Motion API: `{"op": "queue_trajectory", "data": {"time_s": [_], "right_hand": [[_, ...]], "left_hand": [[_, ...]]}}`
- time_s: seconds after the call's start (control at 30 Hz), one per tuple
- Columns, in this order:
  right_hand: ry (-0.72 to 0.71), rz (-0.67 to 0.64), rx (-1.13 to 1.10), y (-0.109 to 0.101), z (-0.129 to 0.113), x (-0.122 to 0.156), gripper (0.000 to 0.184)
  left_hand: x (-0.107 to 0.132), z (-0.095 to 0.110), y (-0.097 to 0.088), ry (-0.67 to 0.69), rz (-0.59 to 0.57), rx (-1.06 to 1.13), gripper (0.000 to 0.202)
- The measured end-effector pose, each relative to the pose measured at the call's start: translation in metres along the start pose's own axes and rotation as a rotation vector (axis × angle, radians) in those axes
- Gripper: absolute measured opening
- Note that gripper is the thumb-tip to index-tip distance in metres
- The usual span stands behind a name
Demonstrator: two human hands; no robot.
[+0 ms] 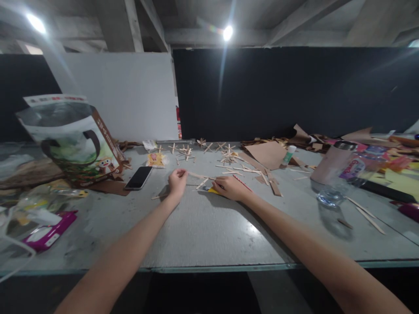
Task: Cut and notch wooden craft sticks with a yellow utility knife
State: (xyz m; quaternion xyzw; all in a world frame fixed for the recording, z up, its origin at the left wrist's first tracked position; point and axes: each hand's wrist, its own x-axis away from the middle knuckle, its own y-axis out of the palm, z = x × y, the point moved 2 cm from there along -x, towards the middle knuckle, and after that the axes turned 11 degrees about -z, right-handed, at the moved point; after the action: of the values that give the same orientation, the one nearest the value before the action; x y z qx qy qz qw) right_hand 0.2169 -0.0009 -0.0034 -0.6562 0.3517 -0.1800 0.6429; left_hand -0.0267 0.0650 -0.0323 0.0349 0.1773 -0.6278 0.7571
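Note:
My left hand (177,181) is closed in a pinch on the end of a thin wooden stick (197,175), which reaches right toward my other hand. My right hand (230,188), low over the table, has its fingers curled over a small yellow tool (213,191) with a grey-blue end; its exact kind is unclear. Just below the held stick, another wooden stick (202,183) lies at a slant between the hands. Beside the right hand's far side shows a thin red rod (242,182), partly hidden. Loose wooden sticks (244,169) lie beyond the right hand.
Crossed-stick pieces (187,153) stand toward the back. To the left are a phone (139,178), a large printed bag (75,148) and a magenta power strip (50,231). At right are a glue stick (289,155), cardboard (266,154), a tumbler (333,161) and a clear bottle (340,183).

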Motion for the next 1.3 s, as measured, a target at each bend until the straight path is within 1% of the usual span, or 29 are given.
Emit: {"op": "queue_trajectory", "data": {"time_s": [0.2,0.37,0.53,0.77,0.87,1.0,1.03,1.13,1.17,1.3], "right_hand": [[0.014,-0.029,0.004,-0.004,-0.003,0.001,0.045],[0.029,-0.047,0.009,-0.005,-0.005,0.001,0.046],[0.037,-0.058,0.016,-0.005,-0.005,0.001,0.046],[0.044,-0.067,0.027,-0.007,-0.007,0.001,0.045],[0.048,-0.071,0.030,-0.008,-0.007,0.001,0.046],[0.050,-0.078,0.030,-0.008,-0.008,0.001,0.044],[0.050,-0.080,0.029,-0.008,-0.008,0.001,0.043],[0.051,-0.084,0.029,-0.008,-0.008,0.001,0.043],[0.053,-0.085,0.030,-0.008,-0.008,0.001,0.043],[0.060,-0.085,0.033,-0.008,-0.008,0.001,0.043]], "left_hand": [[0.005,0.008,0.004,0.022,-0.038,0.018,0.005],[0.010,0.012,0.010,0.034,-0.090,-0.013,0.009],[0.011,0.014,0.011,0.035,-0.131,-0.052,0.007],[0.010,0.012,0.010,0.016,-0.156,-0.121,0.005],[0.010,0.009,0.011,0.001,-0.175,-0.157,0.007],[0.010,0.008,0.013,-0.016,-0.205,-0.205,0.019],[0.010,0.008,0.013,-0.017,-0.210,-0.213,0.018],[0.011,0.011,0.013,-0.005,-0.216,-0.227,0.007],[0.011,0.012,0.013,0.001,-0.219,-0.230,0.006],[0.014,0.017,0.012,0.022,-0.240,-0.282,0.019]]}}
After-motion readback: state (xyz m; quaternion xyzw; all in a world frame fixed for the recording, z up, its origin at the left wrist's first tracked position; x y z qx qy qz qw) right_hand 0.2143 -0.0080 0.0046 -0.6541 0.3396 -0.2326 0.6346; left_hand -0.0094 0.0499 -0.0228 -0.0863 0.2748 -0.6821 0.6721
